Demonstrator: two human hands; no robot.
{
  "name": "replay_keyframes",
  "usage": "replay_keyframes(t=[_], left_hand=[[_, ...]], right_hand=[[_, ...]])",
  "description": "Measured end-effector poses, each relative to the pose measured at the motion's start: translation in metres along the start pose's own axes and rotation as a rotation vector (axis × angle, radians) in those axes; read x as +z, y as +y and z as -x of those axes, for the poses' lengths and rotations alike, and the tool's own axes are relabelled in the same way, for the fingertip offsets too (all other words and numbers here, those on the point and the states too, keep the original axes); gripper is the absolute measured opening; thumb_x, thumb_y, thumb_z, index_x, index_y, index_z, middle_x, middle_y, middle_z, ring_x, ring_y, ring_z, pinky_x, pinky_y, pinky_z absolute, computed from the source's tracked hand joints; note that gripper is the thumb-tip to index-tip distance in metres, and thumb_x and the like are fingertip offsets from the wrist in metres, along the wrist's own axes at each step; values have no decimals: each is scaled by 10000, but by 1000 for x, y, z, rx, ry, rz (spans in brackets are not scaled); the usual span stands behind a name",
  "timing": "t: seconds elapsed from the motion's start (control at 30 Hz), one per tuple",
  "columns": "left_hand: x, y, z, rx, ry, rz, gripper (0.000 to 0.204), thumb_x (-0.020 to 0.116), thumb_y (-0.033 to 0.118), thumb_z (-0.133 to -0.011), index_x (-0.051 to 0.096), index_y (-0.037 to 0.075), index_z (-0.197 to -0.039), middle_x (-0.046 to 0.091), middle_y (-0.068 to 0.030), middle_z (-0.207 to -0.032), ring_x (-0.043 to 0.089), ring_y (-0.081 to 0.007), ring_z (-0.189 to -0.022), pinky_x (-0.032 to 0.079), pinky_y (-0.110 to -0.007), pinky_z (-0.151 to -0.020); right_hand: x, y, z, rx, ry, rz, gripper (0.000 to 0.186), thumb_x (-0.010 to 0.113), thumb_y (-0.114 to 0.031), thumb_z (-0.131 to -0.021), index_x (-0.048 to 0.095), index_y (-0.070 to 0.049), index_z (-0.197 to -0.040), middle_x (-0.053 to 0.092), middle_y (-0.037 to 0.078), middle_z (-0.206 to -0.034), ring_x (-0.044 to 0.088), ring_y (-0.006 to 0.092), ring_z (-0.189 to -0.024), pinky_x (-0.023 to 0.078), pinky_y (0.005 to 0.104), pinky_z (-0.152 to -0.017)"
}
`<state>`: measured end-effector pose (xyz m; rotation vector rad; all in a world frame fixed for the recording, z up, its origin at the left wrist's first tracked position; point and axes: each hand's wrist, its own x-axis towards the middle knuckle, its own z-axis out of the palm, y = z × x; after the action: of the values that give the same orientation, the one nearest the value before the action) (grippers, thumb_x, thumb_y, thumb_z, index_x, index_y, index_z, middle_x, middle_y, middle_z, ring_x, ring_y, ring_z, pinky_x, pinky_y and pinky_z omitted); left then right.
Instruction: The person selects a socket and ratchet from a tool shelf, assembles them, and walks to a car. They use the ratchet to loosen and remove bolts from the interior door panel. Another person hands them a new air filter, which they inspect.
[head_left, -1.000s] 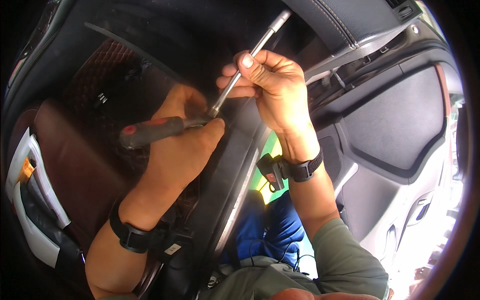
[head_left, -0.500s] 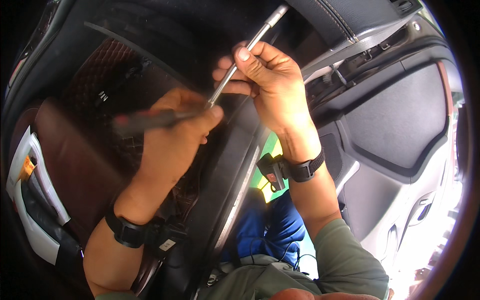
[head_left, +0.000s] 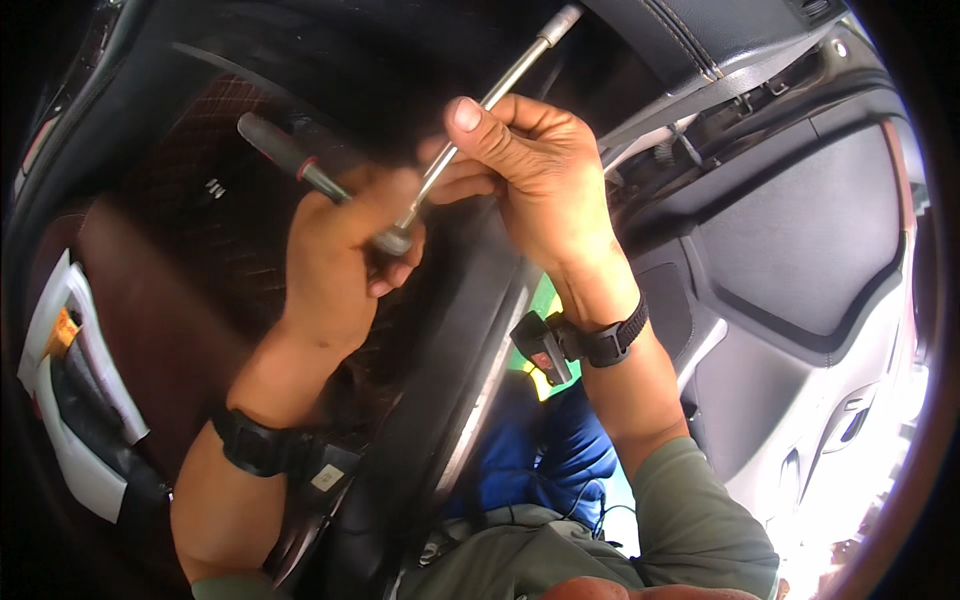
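My left hand is closed around the head end of a ratchet wrench, whose dark handle with a red ring points up and left. From the round ratchet head a long silver extension bar slants up and right, tipped by a socket. Thumb and fingers of my right hand pinch that bar around its middle. The socket end lies in front of the dark area below the dashboard, and I cannot tell whether it touches anything. Parts of my left fingers are blurred.
A dark stitched dashboard edge is at the top right. The open car door stands to the right. On the left, papers lie on a brown seat. A door sill runs below my hands.
My left hand has turned the ratchet: its handle swung from pointing level left to pointing up and left. My right hand stays on the bar, its thumb shifted slightly left.
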<state>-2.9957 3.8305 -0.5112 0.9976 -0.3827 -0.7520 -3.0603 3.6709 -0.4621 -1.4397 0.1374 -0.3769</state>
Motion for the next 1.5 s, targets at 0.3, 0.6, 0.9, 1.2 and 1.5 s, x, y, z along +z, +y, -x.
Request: replay_keyframes(t=[0.3,0.6,0.9,1.2,1.5], left_hand=[[2,-15,-6,373,40,-338,242,785,117,-889,554,59,-845,562,25,-650,479,-24,-552,342,-182,-493],[4,-7,-2,209,11,-181,222,762,138,-907,568,55,-838,601,-9,-714,525,-50,-597,360,-178,-504],[-6,0,-6,-202,-144,191,271,649,285,-985,608,42,-871,631,-93,-790,578,-135,-652,374,-203,-493],[-7,1,-10,-247,-93,324,209,706,237,-947,666,32,-931,687,-81,-872,608,-137,-737,421,-238,-577],[0,3,-5,-223,-146,282,262,615,271,-1014,646,18,-952,673,-108,-859,611,-132,-700,428,-191,-525]], right_hand=[[0,-10,5,6,-90,-135,242,656,-129,-988,634,46,-1154,717,182,-1062,724,264,-960,615,383,-840],[4,-1,0,1,72,-68,223,761,-148,-913,689,58,-963,729,166,-871,730,226,-737,639,334,-687],[3,-2,-5,-80,21,-103,347,587,-268,-1036,637,54,-1157,716,198,-1098,722,276,-989,606,399,-878],[-6,5,-33,-166,120,-607,248,630,-146,-1001,609,43,-1161,677,189,-1160,697,222,-957,585,366,-916],[-4,-9,-30,-173,-22,-817,220,627,-163,-1002,612,15,-1132,696,158,-1120,704,228,-949,575,422,-916]])
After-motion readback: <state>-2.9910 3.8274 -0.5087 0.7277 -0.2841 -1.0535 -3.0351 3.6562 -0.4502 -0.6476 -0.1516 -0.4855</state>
